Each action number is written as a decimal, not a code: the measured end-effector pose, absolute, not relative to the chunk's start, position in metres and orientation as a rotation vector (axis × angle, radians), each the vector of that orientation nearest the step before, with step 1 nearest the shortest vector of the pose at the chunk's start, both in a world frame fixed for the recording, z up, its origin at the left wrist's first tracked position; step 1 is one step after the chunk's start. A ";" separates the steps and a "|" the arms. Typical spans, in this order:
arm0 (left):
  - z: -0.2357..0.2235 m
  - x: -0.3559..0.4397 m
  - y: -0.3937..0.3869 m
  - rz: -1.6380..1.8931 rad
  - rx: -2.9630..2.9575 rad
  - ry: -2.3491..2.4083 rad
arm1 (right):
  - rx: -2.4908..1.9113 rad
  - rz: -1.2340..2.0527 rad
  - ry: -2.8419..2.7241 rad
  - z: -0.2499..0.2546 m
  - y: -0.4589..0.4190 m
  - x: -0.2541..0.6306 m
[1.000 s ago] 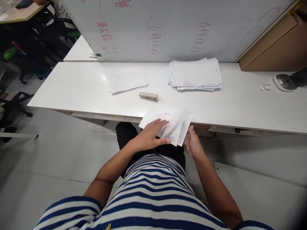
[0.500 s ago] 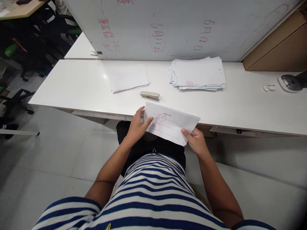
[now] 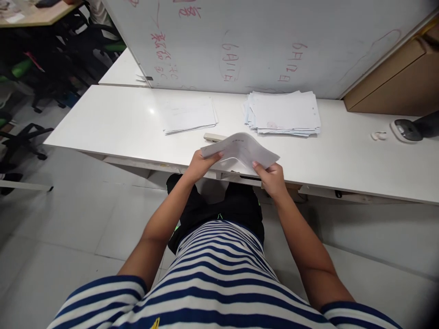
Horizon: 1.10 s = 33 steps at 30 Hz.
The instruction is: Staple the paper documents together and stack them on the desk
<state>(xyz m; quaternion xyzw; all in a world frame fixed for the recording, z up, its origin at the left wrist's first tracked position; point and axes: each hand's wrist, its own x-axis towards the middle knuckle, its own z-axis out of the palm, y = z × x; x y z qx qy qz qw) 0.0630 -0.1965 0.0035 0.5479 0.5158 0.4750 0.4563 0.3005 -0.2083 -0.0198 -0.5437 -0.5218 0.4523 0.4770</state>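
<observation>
Both hands hold a thin set of printed paper sheets [image 3: 242,145], which bows upward in the middle above the table's front edge. My left hand [image 3: 202,165] grips its left end, thumb on top. At the right end, my right hand [image 3: 273,177] pinches the sheets, thumb on top. Just behind the sheets lies a beige stapler [image 3: 213,137], partly covered by them. Farther back are a thin pile of papers [image 3: 190,114] on the left and a thicker stack of papers [image 3: 283,112] on the right.
The white table [image 3: 113,119] runs across in front of me. A whiteboard [image 3: 260,27] with red writing stands along its back. On the right are a brown cardboard box [image 3: 384,82], a small white object [image 3: 378,135] and a dark-and-white device [image 3: 408,130]. Office chairs [image 3: 25,137] stand at left.
The sheets have been lifted slightly away from me and bent from nearly flat into an arch, now covering part of the stapler. Both hands keep their hold.
</observation>
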 end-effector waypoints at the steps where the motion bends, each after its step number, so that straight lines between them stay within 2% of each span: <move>1: -0.001 0.065 -0.195 1.170 1.337 1.274 | -1.363 1.112 -1.259 -0.023 -0.206 0.297; 11: -0.020 0.074 -0.205 1.168 1.357 1.375 | -1.422 1.026 -1.319 -0.030 -0.212 0.295; 17: -0.007 0.083 -0.208 1.111 1.433 1.385 | -1.527 0.995 -1.263 -0.022 -0.227 0.308; 20: -0.003 0.082 -0.203 1.220 1.511 1.333 | -1.603 0.992 -1.176 -0.026 -0.242 0.325; 26: -0.007 0.074 -0.176 1.262 1.718 1.608 | -1.506 1.340 -0.795 -0.039 -0.264 0.334; 33: -0.010 0.071 -0.115 0.950 2.144 1.570 | -1.459 1.583 -0.752 -0.030 -0.255 0.325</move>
